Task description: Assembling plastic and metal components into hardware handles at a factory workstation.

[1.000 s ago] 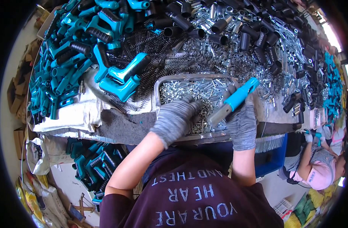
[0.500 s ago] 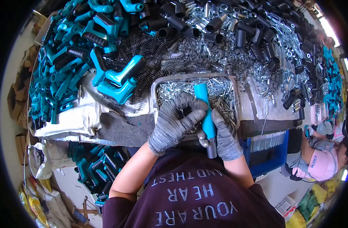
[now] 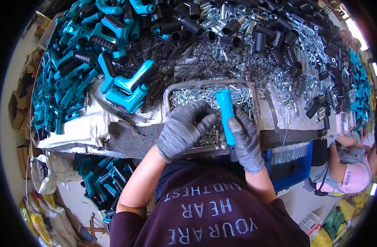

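The grey-gloved right hand (image 3: 247, 140) was clamped on a turquoise tubular part (image 3: 226, 108) above a rounded silver metal tray (image 3: 166, 101) containing small silver fasteners (image 3: 184, 96). The grey-gloved left hand (image 3: 182, 129) was apart, curled; contents undeterminable. A blue plastic crate (image 3: 289, 173) held slim silver rods (image 3: 290, 154).

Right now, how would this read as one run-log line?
left hand: over tray, grip contents unclear | right hand: holding turquoise tube, dark end toward body | tray: small metal fasteners
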The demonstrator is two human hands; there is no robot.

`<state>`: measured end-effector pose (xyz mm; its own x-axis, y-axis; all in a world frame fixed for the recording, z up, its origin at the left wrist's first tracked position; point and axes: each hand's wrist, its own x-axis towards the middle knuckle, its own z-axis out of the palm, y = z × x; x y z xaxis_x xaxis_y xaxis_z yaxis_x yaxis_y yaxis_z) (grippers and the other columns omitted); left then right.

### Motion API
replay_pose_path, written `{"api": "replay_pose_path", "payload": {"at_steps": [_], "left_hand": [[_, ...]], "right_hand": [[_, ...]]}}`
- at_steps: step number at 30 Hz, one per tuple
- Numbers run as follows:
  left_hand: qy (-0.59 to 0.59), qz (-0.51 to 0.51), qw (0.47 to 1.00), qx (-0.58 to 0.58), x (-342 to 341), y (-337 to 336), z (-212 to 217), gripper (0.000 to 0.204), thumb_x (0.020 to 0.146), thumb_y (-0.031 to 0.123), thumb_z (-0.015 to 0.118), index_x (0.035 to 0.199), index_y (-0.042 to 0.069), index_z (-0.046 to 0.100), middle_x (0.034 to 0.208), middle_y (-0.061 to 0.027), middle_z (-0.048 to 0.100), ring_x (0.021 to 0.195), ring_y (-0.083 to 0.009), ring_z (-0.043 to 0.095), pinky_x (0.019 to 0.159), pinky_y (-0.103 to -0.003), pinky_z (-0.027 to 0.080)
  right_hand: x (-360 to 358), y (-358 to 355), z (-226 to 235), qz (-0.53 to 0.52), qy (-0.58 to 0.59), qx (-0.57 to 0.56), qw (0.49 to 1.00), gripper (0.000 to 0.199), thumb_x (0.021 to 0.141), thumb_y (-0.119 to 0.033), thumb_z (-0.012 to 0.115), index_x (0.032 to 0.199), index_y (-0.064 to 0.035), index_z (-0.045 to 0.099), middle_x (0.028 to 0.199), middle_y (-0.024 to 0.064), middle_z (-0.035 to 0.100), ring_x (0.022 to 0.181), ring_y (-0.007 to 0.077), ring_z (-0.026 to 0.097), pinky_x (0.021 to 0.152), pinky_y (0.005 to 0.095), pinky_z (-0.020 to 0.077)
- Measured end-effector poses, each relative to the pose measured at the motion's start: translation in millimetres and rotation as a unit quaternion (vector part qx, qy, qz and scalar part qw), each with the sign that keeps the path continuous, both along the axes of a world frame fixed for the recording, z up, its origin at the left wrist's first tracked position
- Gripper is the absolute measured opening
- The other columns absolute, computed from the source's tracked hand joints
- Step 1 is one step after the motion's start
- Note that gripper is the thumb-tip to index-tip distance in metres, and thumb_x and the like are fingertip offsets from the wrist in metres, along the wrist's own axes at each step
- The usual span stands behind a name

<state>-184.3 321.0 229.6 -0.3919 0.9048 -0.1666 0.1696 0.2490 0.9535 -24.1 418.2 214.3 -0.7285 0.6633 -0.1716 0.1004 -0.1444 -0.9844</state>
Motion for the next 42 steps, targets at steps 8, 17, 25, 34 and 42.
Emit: {"api": "replay_pose_path", "payload": {"at_steps": [8,17,25,34,42], "left_hand": [[0.352,-0.006,0.935,-0.041,0.0,-6.9,-33.1,0.011,0.080,0.014,0.066,0.091,0.010,0.068,0.085,-0.0125,0.064,0.080,-0.0327,0.064,0.071,-0.043,0.051],[0.202,0.019,0.978,0.038,-1.4,-12.3,-5.6,0.019,0.086,0.020,0.059,0.089,0.001,0.064,0.078,-0.0181,0.063,0.076,-0.0385,0.061,0.070,-0.044,0.050],[-0.248,0.012,0.963,0.101,2.7,-5.5,4.5,0.012,0.085,0.011,0.072,0.083,0.000,0.068,0.075,-0.0064,0.069,0.071,-0.0116,0.064,0.069,-0.027,0.051],[-0.376,-0.060,0.920,0.089,0.5,-6.7,23.1,0.013,0.084,0.010,0.072,0.083,-0.001,0.066,0.074,-0.0093,0.069,0.069,-0.0154,0.065,0.071,-0.028,0.052],[-0.428,-0.022,0.895,0.122,18.8,-0.2,15.3,0.029,0.082,0.019,0.076,0.089,0.008,0.050,0.096,-0.0060,0.061,0.075,-0.0145,0.062,0.074,-0.027,0.051]], "right_hand": [[3.3,5.5,-2.7,0.035,0.076,-0.340,0.937,0.058,0.097,-0.050,0.046,0.135,-0.0057,0.045,0.077,0.0054,0.060,0.055,0.0100,0.056,0.044,0.0240,0.0458],[0.3,12.5,-8.7,0.110,0.139,-0.505,0.845,0.063,0.098,-0.053,0.038,0.145,-0.0116,0.034,0.076,0.0085,0.061,0.048,0.0106,0.052,0.037,0.0225,0.0403],[2.3,5.9,-3.4,0.099,0.138,-0.521,0.836,0.061,0.097,-0.054,0.039,0.140,-0.0112,0.040,0.082,0.0122,0.065,0.049,0.0157,0.057,0.035,0.0243,0.0434],[1.0,-0.3,15.8,0.164,0.141,-0.434,0.875,0.061,0.095,-0.058,0.041,0.129,-0.0080,0.047,0.082,0.0139,0.065,0.050,0.0178,0.061,0.039,0.0253,0.0478],[-2.0,-12.5,14.2,0.162,0.264,-0.609,0.731,0.074,0.091,-0.064,0.043,0.134,-0.0050,0.042,0.076,0.0237,0.064,0.041,0.0250,0.057,0.034,0.0310,0.0458]]}}
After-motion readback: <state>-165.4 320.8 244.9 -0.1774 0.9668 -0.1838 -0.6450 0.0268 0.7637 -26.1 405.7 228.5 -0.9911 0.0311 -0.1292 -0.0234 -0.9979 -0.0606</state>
